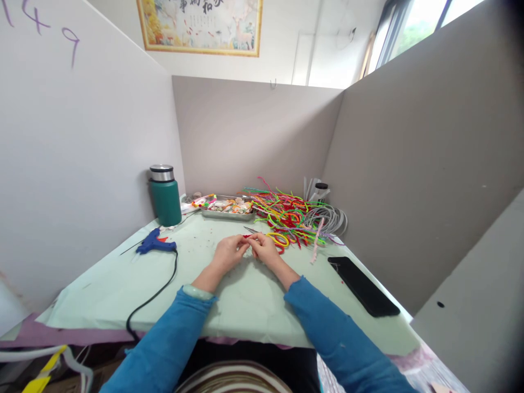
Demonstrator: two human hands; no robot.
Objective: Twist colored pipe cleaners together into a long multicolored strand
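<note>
My left hand (229, 252) and my right hand (265, 249) meet over the middle of the pale green table (123, 289), fingertips pinched together. Between them they hold a small red piece (247, 237), seemingly a short red pipe cleaner. Both arms wear blue sleeves. A thin dark metal tool (250, 230), maybe scissors or tweezers, lies just beyond the fingertips. A pile of coloured pipe cleaners (286, 215) lies just past my right hand.
A blue glue gun (155, 243) with a black cord lies at the left. A green flask (165, 195) stands at the back left, beside a metal tray (227, 207) of small bits. A black phone (362, 286) lies at the right. Grey partition walls enclose the table.
</note>
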